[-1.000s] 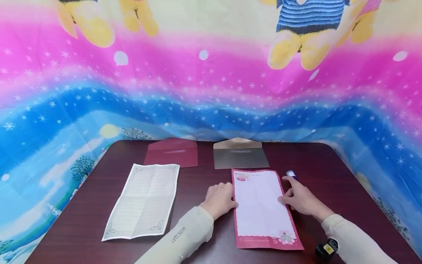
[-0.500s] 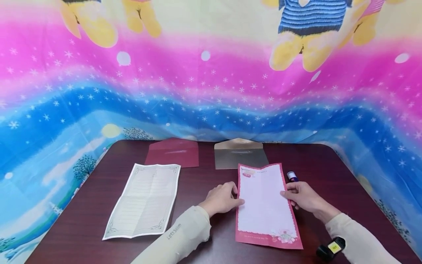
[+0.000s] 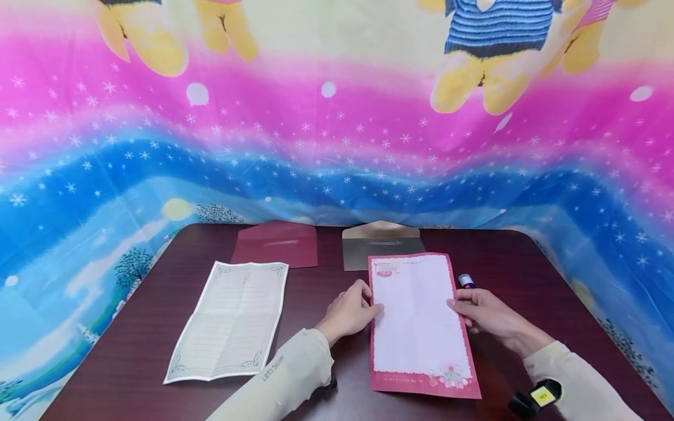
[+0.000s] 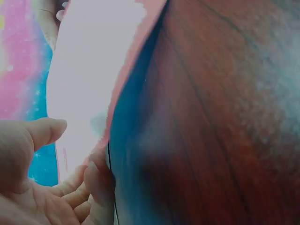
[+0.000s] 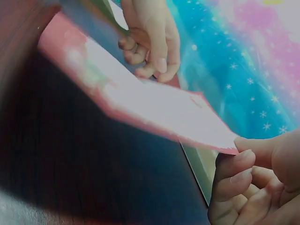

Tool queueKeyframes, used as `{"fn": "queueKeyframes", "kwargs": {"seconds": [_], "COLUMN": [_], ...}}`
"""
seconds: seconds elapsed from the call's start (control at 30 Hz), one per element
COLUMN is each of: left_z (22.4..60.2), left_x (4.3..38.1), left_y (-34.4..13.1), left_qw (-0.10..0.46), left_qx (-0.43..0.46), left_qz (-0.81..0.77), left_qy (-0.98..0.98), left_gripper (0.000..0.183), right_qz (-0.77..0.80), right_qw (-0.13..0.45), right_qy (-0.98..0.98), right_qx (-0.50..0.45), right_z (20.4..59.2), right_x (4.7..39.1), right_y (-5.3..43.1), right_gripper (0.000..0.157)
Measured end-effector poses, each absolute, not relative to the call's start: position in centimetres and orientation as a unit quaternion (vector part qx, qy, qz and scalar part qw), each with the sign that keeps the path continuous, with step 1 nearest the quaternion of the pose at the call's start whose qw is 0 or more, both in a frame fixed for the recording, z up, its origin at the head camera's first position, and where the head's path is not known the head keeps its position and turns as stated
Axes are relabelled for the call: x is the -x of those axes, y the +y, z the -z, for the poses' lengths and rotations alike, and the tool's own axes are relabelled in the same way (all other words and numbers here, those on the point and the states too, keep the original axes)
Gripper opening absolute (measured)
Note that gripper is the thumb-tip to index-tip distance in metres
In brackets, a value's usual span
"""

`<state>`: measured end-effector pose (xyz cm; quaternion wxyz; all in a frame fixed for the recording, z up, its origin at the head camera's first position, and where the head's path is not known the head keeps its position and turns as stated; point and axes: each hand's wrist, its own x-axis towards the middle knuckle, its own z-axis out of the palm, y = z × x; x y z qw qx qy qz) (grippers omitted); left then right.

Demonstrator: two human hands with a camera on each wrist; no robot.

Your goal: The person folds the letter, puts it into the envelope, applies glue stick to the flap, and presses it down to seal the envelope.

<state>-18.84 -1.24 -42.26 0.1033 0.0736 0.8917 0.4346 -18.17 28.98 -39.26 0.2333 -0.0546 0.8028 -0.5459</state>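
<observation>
A pink-bordered sheet of letter paper (image 3: 416,316), with flowers at its lower right corner, stands raised off the table between both hands. My left hand (image 3: 347,310) holds its left edge, thumb on the white face and the other fingers at the edge and behind. On the opposite edge, my right hand (image 3: 489,316) pinches the paper between thumb and fingers. The right wrist view shows the sheet (image 5: 154,108) bending in the middle. Just beyond the right fingers lies a small tube with a white cap (image 3: 466,281), partly hidden.
A cream lined letter sheet (image 3: 226,321) with fold creases lies on the dark table (image 3: 142,351) at the left. At the back are a dark red envelope (image 3: 276,248) and a grey-brown envelope (image 3: 381,248), both with flaps up. A printed cloth (image 3: 316,146) hangs behind.
The pink-bordered sheet has come up and moved away from me, now overlapping the grey-brown envelope. My fingers have gone behind its edges. The cream sheet and envelopes stay put.
</observation>
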Motion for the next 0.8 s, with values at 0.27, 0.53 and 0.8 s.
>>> {"fn": "queueKeyframes", "kwargs": {"seconds": [0.27, 0.53, 0.8], "left_z": [42.2, 42.2, 40.5], "left_x": [18.6, 18.6, 18.0], "left_y": [-1.4, -1.6, -2.1], "left_qw": [0.130, 0.120, 0.123], "left_qx": [-0.056, -0.084, -0.126], "left_qz": [-0.449, -0.477, -0.545], "left_qy": [0.882, 0.867, 0.820], "left_gripper": [0.047, 0.018, 0.019], "right_qz": [0.578, 0.590, 0.574], "right_qw": [0.245, 0.248, 0.216], "right_qy": [0.776, 0.766, 0.788], "right_qx": [0.063, 0.057, 0.040], "right_z": [38.9, 38.2, 38.1], "right_x": [18.0, 17.8, 17.7], "right_y": [29.1, 28.9, 28.5], "right_gripper": [0.034, 0.024, 0.028]}}
